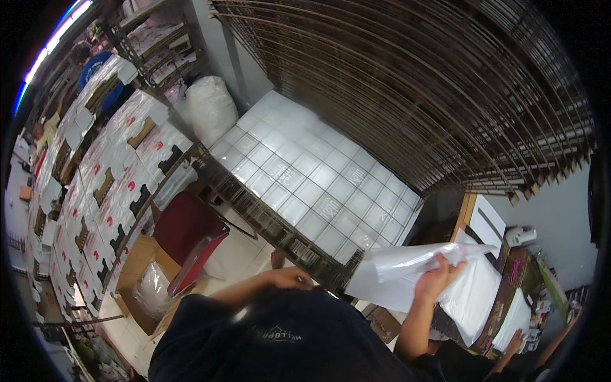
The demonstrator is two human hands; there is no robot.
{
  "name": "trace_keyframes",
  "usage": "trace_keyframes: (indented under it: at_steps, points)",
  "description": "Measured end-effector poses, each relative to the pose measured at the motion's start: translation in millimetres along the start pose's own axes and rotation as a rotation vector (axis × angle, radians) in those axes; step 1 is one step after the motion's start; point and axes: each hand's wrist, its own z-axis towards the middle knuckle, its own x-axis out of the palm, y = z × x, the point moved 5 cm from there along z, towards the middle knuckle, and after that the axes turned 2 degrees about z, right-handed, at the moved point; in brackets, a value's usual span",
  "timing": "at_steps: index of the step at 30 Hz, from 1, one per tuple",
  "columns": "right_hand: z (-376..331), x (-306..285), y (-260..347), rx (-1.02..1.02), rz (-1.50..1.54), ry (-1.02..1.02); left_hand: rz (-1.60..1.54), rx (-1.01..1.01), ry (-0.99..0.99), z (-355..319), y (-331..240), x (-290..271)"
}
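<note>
Right now your right hand (438, 275) is gripping a white plastic bag (407, 270), with the fingers (453, 266) clamped over its upper edge. The bag is hanging just beyond the near corner of the white tiled bench (305, 184), and it is partly covering a stack of white sheets (474, 296) that is sitting in a cardboard box (503, 299) beside that corner. Your left hand (289, 278) is resting low against your dark shirt (280, 337), just below the bench's near edge; it is holding nothing, and I cannot tell whether its fingers are curled together or apart. A red chair (188, 232) is standing on the floor beside the bench's long edge, and an open carton holding a clear bag (149, 290) is sitting next to that chair.
</note>
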Motion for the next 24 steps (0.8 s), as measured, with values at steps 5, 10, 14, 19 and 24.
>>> trace_keyframes:
  at_steps: [5,10,14,19,24]
  points:
    - [-55,111,-51,0.258,0.101,0.256,-0.549,-0.284,-0.125,-29,10,-43]
    - [-106,192,-58,0.451,0.152,0.520,-1.409,-0.160,-0.062,-16,15,-99]
    - [-124,221,-66,0.483,0.041,0.579,-1.264,-0.377,-0.322,-14,18,-148]
    - [-137,270,-77,0.465,0.102,0.539,-1.187,-0.576,-0.206,-2,80,-137]
    - [-145,302,-87,0.479,0.181,0.532,-1.434,-0.229,0.010,4,77,-146]
